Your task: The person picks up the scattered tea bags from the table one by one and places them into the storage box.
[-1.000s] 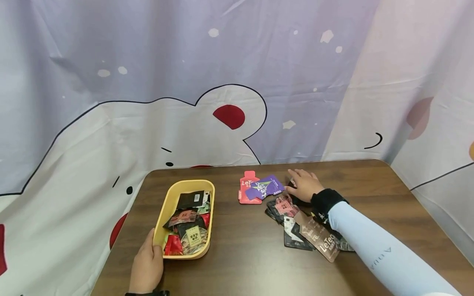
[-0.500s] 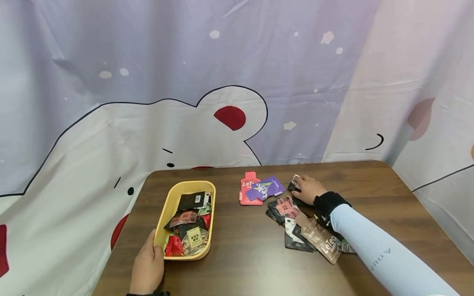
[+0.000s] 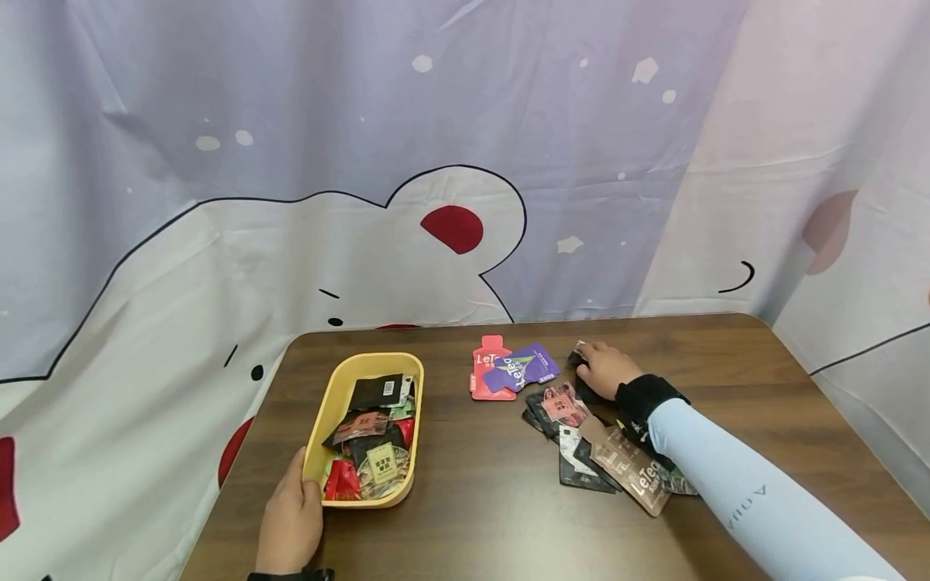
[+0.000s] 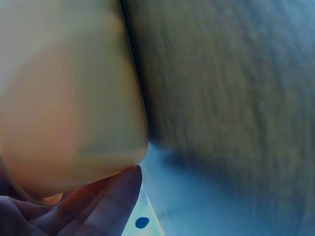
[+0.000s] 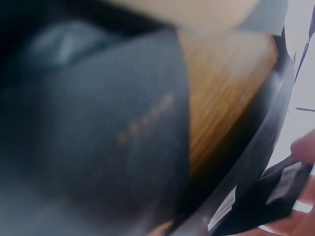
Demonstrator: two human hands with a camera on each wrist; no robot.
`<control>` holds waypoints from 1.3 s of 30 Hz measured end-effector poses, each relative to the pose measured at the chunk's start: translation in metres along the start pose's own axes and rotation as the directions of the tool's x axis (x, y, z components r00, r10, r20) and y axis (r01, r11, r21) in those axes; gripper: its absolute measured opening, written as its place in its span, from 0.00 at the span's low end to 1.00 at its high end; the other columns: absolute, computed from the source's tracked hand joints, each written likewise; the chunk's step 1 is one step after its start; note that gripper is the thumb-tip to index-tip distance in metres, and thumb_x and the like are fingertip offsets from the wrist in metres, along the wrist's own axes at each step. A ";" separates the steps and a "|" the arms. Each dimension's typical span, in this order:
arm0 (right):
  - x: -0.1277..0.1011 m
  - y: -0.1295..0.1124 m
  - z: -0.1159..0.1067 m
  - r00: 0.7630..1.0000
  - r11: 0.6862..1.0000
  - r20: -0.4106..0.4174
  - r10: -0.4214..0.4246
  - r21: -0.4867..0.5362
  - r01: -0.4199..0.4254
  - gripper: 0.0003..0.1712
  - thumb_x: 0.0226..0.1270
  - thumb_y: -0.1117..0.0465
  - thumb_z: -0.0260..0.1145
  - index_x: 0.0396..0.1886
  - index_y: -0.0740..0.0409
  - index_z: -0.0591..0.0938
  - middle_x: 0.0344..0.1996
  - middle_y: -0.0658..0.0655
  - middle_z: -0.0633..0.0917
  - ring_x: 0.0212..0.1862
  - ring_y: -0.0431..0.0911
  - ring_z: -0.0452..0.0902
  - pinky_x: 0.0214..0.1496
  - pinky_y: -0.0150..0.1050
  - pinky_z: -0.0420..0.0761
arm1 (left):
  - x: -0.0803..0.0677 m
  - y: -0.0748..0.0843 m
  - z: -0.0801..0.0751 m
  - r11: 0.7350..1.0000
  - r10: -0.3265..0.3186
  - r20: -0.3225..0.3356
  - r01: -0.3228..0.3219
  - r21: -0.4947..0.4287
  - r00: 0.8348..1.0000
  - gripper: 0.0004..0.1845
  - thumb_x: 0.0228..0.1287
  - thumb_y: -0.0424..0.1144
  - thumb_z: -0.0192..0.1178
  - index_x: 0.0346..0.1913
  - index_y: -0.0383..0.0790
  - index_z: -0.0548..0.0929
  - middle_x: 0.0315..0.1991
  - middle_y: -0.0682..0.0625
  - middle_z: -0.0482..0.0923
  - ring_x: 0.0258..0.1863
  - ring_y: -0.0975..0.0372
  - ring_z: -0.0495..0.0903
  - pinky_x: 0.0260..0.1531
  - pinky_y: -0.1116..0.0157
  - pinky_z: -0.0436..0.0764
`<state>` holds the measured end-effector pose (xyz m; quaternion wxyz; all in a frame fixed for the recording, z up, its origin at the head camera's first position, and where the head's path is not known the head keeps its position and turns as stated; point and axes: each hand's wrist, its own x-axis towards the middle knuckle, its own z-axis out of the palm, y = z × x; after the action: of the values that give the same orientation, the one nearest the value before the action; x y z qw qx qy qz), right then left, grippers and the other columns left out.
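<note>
In the head view my left hand (image 3: pixel 289 520) grips the near left corner of a yellow plastic basket (image 3: pixel 330 403), which holds several small black, red and green food packets (image 3: pixel 374 393). The left wrist view has my fingers (image 4: pixel 120 196) bent against the basket's outer wall (image 4: pixel 106 108). At the far right of the table, my right hand (image 3: pixel 609 371) pinches a black packet (image 3: pixel 578 356), mostly hidden by the hand. Close up, its crumpled black edge (image 5: pixel 266 201) lies between thumb and fingers. A large dark packet (image 5: pixel 98 137) blurs across the right wrist view.
Left of the right hand, a purple LeTeo packet (image 3: pixel 534 363) overlaps a red one (image 3: pixel 483 373). Several dark packets (image 3: pixel 581 476) and a brown LeTeo packet (image 3: pixel 632 472) lie heaped below the hand and forearm. A patterned curtain (image 3: pixel 581 161) hangs behind the wooden table (image 3: pixel 494 516).
My right hand's fingers have gone from spread over the black packet to pinching it, the hand shifting slightly right. The left hand and basket have stayed in place.
</note>
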<state>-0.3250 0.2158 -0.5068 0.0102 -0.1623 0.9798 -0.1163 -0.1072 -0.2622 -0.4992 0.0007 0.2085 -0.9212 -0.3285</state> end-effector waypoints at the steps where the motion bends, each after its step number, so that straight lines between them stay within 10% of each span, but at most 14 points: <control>1: 0.001 0.001 0.000 1.000 1.000 -0.017 -0.009 0.002 0.009 0.29 0.71 0.60 0.57 0.68 0.69 0.73 0.62 0.75 0.77 0.63 0.70 0.75 0.64 0.63 0.75 | 0.000 0.000 0.000 1.000 0.001 -0.001 -0.001 0.000 1.000 0.31 0.77 0.34 0.36 0.80 0.31 0.50 0.70 0.24 0.64 0.68 0.34 0.69 0.65 0.35 0.69; 12: 0.011 -0.034 -0.013 0.984 0.993 -0.164 -0.064 0.091 0.079 0.20 0.71 0.67 0.55 0.60 0.64 0.81 0.55 0.68 0.84 0.58 0.62 0.81 0.61 0.58 0.80 | 0.000 0.000 0.001 1.000 0.004 -0.002 -0.004 0.006 1.000 0.31 0.77 0.34 0.36 0.80 0.32 0.51 0.71 0.25 0.64 0.69 0.35 0.68 0.66 0.35 0.69; 21: 0.023 -0.129 -0.019 0.953 0.954 -0.155 -0.261 0.107 0.279 0.21 0.70 0.68 0.57 0.61 0.59 0.81 0.56 0.59 0.85 0.58 0.52 0.83 0.60 0.48 0.83 | -0.001 0.000 0.000 1.000 0.000 -0.004 0.000 0.009 1.000 0.31 0.77 0.34 0.35 0.79 0.30 0.50 0.71 0.25 0.64 0.69 0.35 0.68 0.66 0.35 0.68; 28: 0.022 -0.210 -0.018 0.879 0.883 -0.165 -0.448 0.072 0.464 0.21 0.71 0.66 0.59 0.62 0.56 0.80 0.55 0.56 0.85 0.57 0.48 0.83 0.61 0.44 0.83 | -0.001 0.001 0.002 1.000 -0.004 0.010 0.004 0.005 1.000 0.31 0.77 0.34 0.35 0.80 0.30 0.50 0.71 0.25 0.64 0.69 0.35 0.68 0.66 0.36 0.69; 39: 0.008 -0.305 -0.022 0.823 0.825 -0.065 -0.564 -0.014 0.564 0.25 0.76 0.58 0.57 0.70 0.49 0.74 0.63 0.50 0.81 0.64 0.42 0.78 0.71 0.37 0.75 | -0.004 -0.002 -0.005 1.000 0.016 0.012 -0.016 0.014 1.000 0.31 0.77 0.34 0.35 0.79 0.30 0.50 0.71 0.24 0.63 0.69 0.34 0.68 0.66 0.35 0.68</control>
<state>-0.2379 -0.0625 -0.4149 -0.0564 -0.4405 0.8876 -0.1221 -0.1027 -0.2649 -0.4961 -0.0036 0.1993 -0.9252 -0.3230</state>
